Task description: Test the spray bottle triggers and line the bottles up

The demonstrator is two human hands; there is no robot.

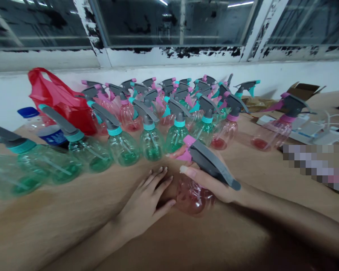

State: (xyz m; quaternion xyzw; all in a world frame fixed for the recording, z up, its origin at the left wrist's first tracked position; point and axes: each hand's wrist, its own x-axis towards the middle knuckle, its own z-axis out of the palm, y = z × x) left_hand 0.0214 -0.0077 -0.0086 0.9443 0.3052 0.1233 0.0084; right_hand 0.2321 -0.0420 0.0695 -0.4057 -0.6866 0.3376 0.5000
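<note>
My right hand [211,182] grips a pink spray bottle [196,199] round its neck. Its grey trigger head [211,162] has a pink nozzle and trigger pointing away to the left. Flat on the table, my left hand [149,199] lies with its fingers stretched out, just left of that bottle and holding nothing. Beyond both hands runs a front row of green spray bottles with teal collars, among them one green bottle [152,145] directly past my left fingertips. Several pink and green spray bottles crowd behind this row.
At the left a red plastic bag [64,109] stands behind a blue-capped drink bottle [42,126]. One pink spray bottle [274,131] sits apart on the right, near a white power strip [313,131] with cables and an open cardboard box [305,92]. Windows line the back wall.
</note>
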